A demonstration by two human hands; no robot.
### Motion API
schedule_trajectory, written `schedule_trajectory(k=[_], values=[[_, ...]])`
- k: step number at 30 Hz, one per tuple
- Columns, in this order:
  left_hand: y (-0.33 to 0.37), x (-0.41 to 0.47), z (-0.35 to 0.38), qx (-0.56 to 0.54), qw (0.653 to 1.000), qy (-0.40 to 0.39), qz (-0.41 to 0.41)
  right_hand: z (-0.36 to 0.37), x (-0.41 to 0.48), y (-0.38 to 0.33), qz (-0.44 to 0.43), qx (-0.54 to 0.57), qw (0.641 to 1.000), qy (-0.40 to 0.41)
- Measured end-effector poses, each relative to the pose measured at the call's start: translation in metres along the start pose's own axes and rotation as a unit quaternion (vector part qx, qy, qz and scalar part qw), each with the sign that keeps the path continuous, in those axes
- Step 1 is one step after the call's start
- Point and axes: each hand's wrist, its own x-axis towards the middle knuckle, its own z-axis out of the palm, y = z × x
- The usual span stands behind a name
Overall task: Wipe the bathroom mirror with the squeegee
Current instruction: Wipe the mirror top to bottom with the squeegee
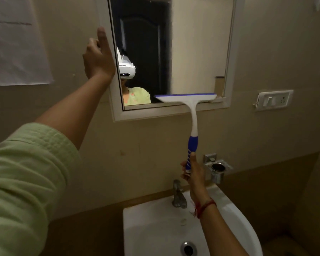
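Note:
A white-framed bathroom mirror (196,43) hangs on the beige wall above the sink. The squeegee (191,106) is white with a blue grip; its blade lies flat against the lower right of the glass, just above the bottom frame. My right hand (192,174) is closed around the blue grip from below. My left hand (98,54) reaches up and grips the mirror's left frame edge, thumb on the front and fingers curled behind it.
A white sink (146,228) with a metal tap (178,195) stands below. A metal cup holder (217,169) is fixed to the wall right of my right hand. A switch plate (273,99) sits right of the mirror, a paper sheet (15,39) at the left.

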Motion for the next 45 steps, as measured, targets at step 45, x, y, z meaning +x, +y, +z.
schedule_trajectory(k=[45], values=[[0.000, 0.002, 0.001, -0.004, 1.000, 0.004, 0.000, 0.032, -0.009, -0.084, -0.244, 0.047, 0.968, 0.024]])
